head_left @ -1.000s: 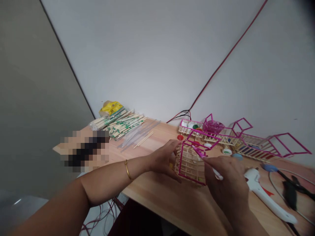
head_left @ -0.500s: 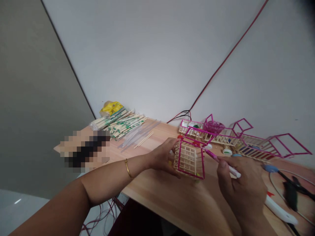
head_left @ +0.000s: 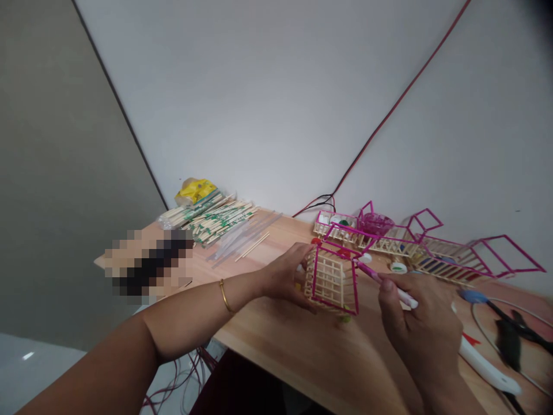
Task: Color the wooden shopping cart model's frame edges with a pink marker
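Left hand [head_left: 283, 276] fingers curled around stick cage [head_left: 332, 278] on wooden table [head_left: 276, 328], right hand [head_left: 421, 331] at cage's 4 o'clock pinching pink brush [head_left: 382, 281], tip touching cage's 2 o'clock edge.

- No text, brand, number or sign can be read anywhere in this view
- The yellow packet [head_left: 194, 190] at the far end of the wooden table [head_left: 276, 334] carries dark printing, too small and blurred to make out
- The wrapped stick bundles [head_left: 218, 220] beside it show green printed marks, also unreadable
- A pixelated patch [head_left: 147, 265] hides whatever lies on the table's left corner
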`<state>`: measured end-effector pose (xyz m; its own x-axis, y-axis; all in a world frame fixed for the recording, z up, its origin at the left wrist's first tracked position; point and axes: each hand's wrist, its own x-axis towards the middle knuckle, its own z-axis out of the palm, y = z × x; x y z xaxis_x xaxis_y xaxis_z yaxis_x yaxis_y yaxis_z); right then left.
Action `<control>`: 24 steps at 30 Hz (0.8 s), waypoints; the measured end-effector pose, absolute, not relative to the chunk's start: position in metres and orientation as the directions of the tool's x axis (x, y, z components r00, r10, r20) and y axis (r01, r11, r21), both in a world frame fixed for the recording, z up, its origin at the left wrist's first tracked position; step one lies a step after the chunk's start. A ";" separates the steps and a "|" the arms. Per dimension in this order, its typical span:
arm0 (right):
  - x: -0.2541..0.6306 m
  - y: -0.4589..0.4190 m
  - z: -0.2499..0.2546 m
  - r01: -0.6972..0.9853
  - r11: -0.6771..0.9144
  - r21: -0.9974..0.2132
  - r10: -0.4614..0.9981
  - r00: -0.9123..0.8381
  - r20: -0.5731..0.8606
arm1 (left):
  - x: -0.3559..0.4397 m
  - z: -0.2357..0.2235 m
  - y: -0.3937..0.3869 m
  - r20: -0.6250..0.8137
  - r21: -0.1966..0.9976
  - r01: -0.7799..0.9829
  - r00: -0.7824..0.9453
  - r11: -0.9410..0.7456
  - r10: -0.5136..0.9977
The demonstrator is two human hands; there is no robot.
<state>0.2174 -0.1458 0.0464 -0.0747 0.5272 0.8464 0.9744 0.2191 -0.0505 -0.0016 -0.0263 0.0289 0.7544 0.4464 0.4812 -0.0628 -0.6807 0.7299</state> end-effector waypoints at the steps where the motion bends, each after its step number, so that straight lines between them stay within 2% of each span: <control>1: 0.217 -0.146 0.046 0.975 0.218 -0.049 0.530 -0.076 0.845 | -0.001 0.031 -0.027 0.483 0.733 -0.077 0.758 -0.676 0.437; 10: 0.218 -0.148 0.047 0.972 0.224 -0.076 0.526 -0.055 0.849 | -0.005 0.014 -0.022 0.458 0.730 0.008 0.737 -0.684 0.497; 24: 0.216 -0.146 0.048 0.973 0.223 -0.069 0.542 -0.065 0.838 | -0.006 0.008 -0.020 0.454 0.740 -0.008 0.744 -0.673 0.490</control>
